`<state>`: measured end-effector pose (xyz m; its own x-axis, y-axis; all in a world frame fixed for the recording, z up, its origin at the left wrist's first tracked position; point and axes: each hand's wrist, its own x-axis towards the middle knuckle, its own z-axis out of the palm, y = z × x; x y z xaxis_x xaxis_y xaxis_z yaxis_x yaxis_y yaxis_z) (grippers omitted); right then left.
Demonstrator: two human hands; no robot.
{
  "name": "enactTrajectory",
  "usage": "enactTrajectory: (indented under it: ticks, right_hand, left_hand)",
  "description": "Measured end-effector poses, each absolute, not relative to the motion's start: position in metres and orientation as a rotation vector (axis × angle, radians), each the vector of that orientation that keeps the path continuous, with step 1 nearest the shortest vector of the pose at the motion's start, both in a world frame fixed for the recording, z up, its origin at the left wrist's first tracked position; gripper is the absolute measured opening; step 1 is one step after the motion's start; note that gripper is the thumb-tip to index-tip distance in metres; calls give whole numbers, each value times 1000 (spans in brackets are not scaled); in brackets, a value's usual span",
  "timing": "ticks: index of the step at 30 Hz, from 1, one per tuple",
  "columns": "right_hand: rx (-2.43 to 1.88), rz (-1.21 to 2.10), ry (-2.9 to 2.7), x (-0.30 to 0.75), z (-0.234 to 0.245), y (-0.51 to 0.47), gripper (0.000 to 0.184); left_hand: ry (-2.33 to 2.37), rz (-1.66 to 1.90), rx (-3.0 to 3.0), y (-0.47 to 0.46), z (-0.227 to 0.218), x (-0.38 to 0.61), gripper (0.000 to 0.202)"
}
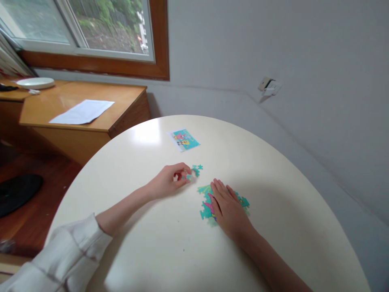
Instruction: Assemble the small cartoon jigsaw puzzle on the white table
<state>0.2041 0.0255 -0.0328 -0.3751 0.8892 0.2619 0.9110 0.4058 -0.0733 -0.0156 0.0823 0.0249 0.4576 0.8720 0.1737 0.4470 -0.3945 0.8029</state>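
Observation:
A partly assembled jigsaw puzzle (205,207) in turquoise, with pink and green parts, lies on the round table. My right hand (227,209) rests flat across it, fingers stretched out, hiding much of its middle. To the left, my left hand (170,178) curls its thumb and fingers around jigsaw pieces (189,177); turquoise and reddish bits show between them, but how many I cannot tell. Just beyond those fingertips lie loose turquoise jigsaw pieces (197,167). Farther back is a picture card (186,140) with colourful cartoon figures on a turquoise ground.
The cream round table (146,251) curves away toward the wall. At the back left, a wooden desk (127,97) carries a white paper sheet (83,111) and a white round dish (36,83). A black round base (20,194) stands on the floor at left.

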Motion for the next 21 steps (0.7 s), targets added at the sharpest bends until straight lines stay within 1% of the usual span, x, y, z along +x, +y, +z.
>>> enactTrajectory:
  ticks: [2,7,10,16,21]
  right_hand:
    - [-1572,-116,-2408,204,-32,25,46]
    - [-1584,-116,-2417,203,-29,25,47]
    - [-1589,-118,-2407,202,-29,25,46]
    - [-1560,-143,-2407,203,-31,25,45]
    - [-1555,-160,-2401,203,-30,25,44]
  left_hand:
    - [1086,812,1951,74,17,-2,18]
    - [1056,715,2021,63,4,13,11]
    - [1086,698,2135,63,3,12,10]
    - [1182,647,2252,64,2,11,16]
    - [1216,640,2268,63,2,11,13]
